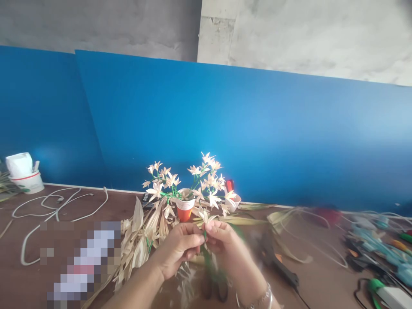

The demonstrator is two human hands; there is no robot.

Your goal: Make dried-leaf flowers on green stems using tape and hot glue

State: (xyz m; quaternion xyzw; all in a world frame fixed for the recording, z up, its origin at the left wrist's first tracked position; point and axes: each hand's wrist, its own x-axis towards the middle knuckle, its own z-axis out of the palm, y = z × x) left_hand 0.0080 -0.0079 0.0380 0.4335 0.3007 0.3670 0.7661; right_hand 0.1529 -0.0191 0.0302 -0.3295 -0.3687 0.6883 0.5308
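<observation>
Between my two hands is a small cream flower (206, 216) that looks made of dried husk, its green stem pointing down. My left hand (183, 245) pinches the stem between thumb and fingertips. Thumb and fingers of my right hand (222, 238) are closed at the base of the petals, and a bracelet hangs on that wrist. Just behind the hands, an orange-and-white paper cup (184, 211) holds branching sprays of similar cream flowers (209, 180) on green stems. Dried husk strips (141, 244) lie in a heap left of my left hand.
A dark glue gun (279, 265) rests right of my right arm. White cable (58, 210) loops over the brown table (19, 240) at left, near a white tub (28, 182). Tools and cords crowd the right side. A blue panel (257, 137) stands behind. A blurred patch hides something front left.
</observation>
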